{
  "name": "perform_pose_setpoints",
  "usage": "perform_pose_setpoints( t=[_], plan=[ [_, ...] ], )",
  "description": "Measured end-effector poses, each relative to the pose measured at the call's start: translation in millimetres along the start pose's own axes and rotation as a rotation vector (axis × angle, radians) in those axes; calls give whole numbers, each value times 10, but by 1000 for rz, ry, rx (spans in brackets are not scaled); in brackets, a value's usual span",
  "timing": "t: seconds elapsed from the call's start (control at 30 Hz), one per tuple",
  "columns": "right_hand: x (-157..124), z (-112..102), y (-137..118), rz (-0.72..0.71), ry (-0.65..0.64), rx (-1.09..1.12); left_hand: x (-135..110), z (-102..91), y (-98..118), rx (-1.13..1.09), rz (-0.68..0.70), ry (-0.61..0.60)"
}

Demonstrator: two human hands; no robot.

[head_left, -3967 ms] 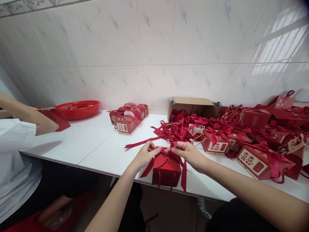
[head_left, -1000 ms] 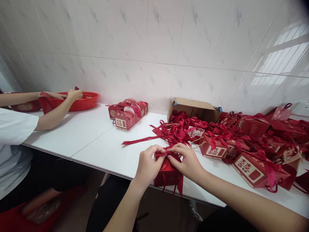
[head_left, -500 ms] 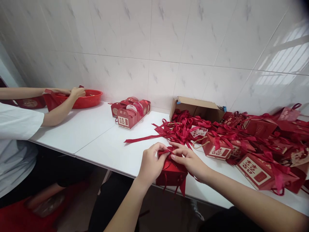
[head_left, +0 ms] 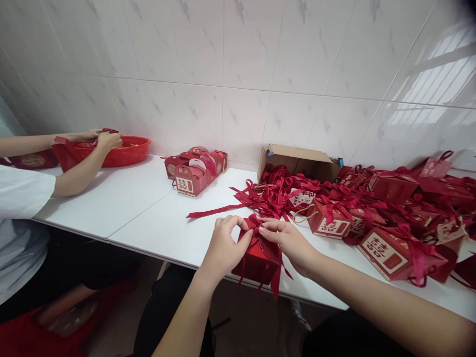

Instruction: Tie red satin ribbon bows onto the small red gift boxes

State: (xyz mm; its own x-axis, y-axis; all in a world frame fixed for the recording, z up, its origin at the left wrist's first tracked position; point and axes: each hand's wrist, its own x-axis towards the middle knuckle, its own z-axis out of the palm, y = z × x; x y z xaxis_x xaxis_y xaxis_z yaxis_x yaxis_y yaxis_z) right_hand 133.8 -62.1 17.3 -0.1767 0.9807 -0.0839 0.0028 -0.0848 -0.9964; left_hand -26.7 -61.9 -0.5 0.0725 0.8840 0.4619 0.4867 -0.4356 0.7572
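Note:
A red gift box [head_left: 256,265] sits at the front edge of the white table, its ribbon ends hanging over the near side. On its top is a red ribbon bow [head_left: 254,223]. My left hand [head_left: 227,248] pinches the bow's left side between thumb and fingers. From the right, my right hand [head_left: 288,240] closes thumb and fingertips on the other side of the bow. Just beyond my hands lies a heap of loose red ribbons [head_left: 269,191], one long strip stretching left across the table.
An open cardboard box [head_left: 303,158] lies behind the ribbons. Finished-looking red boxes with bows [head_left: 383,250] pile up on the right. Several red boxes [head_left: 189,178] stand by the wall. At left, a co-worker's hands [head_left: 107,140] work over a red basin [head_left: 130,151].
The bow's loops now stand out more above the box, with both my hands still pinching it. The view has shifted slightly. The co-worker's hands have risen a little at the basin.

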Motion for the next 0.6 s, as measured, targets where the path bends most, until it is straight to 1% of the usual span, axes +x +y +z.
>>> perform_pose_setpoints(
  t=[0.13, 0.2, 0.27, 0.37, 0.43, 0.53, 0.6],
  plan=[
    [5, 17, 18, -53, 18, -9, -8, -31, 18, 10, 22, -93],
    [11, 20, 28, -53, 32, 11, -15, -45, 23, 32, 44, -125],
    [12, 26, 33, -36, 45, 34, -16, -49, 23, 39, 58, -124],
    [-6, 38, 19, -26, 36, 22, 5, -36, 7, 45, 47, -84],
    [-27, 38, -7, -33, 42, -55, 27, -25, -15, 44, 29, -71],
    [-55, 5, -53, -47, 62, -292, 49, -26, -50, 27, -7, -72],
    [-61, -39, -70, -128, 40, -492, 53, -38, -65, 9, -24, -71]
  ],
)
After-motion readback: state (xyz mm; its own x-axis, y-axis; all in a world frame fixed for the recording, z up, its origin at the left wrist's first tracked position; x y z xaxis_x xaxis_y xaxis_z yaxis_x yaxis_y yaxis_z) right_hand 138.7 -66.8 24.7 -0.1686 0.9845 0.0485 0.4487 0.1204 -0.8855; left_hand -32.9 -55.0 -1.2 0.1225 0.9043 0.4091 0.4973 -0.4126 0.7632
